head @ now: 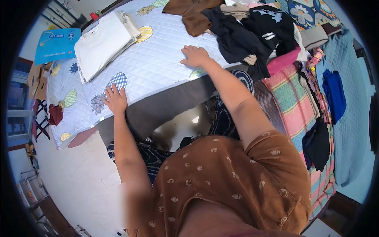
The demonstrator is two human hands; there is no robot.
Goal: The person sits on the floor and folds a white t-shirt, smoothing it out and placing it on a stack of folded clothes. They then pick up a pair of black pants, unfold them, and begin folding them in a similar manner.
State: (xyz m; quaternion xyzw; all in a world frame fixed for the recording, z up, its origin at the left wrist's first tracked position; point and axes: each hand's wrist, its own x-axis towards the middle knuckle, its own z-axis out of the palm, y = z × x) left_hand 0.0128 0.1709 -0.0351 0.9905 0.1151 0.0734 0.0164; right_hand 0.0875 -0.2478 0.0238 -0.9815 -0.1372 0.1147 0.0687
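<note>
My left hand (pixel 116 99) lies palm down, fingers apart, on the white quilted cover (pixel 154 62) with a pineapple print, near its front edge. Farther right and back, my right hand (pixel 196 56) also rests on the cover, fingers spread and holding nothing. Beyond my left hand lies a stack of folded white garments (pixel 103 44). To the right of my right hand is a heap of loose dark clothes (pixel 242 38), with a brown garment (pixel 197 17) at its back left.
A blue printed bag (pixel 57 46) sits at the cover's left end, a dark red cloth item (pixel 55 114) at its front left corner. On my right, a striped cloth (pixel 299 103) carries a folded blue garment (pixel 334 94) and a black garment (pixel 318 145).
</note>
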